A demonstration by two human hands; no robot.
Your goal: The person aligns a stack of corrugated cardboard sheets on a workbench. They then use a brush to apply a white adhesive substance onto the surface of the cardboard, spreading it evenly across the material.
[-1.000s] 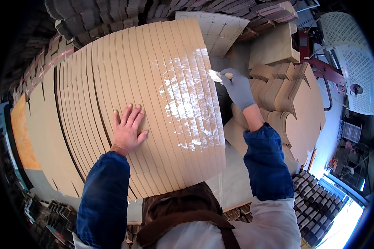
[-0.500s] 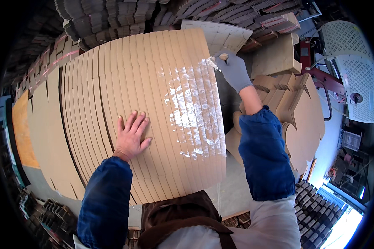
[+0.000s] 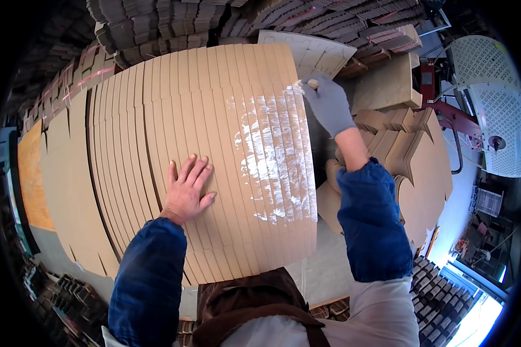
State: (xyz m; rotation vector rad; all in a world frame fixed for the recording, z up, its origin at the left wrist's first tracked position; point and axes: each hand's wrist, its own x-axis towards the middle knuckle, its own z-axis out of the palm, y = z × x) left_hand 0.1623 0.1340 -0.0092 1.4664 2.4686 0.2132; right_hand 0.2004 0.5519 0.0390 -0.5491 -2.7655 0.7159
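A fanned row of overlapping brown cardboard sheets [image 3: 214,127] stretches in front of me from left to right. White glue [image 3: 272,156] is smeared in streaks over the edges of the sheets at the right end. My left hand [image 3: 188,194], bare, lies flat with fingers spread on the middle of the row. My right hand [image 3: 328,104], in a grey glove, is closed around a glue brush [image 3: 312,84] at the far right corner of the cardboard. Only the light end of its handle and some white-coated bristles show; the glove hides the rest.
Cut cardboard pieces [image 3: 422,168] are stacked to the right of my forearm. Behind the row lie a pale board [image 3: 304,52] and tall piles of cardboard [image 3: 162,26]. A machine with perforated white guards [image 3: 498,121] stands at the far right.
My right hand with the glue brush stays near the far right corner, having shifted only slightly. My left hand still rests on the same spot. The whole view has moved a little.
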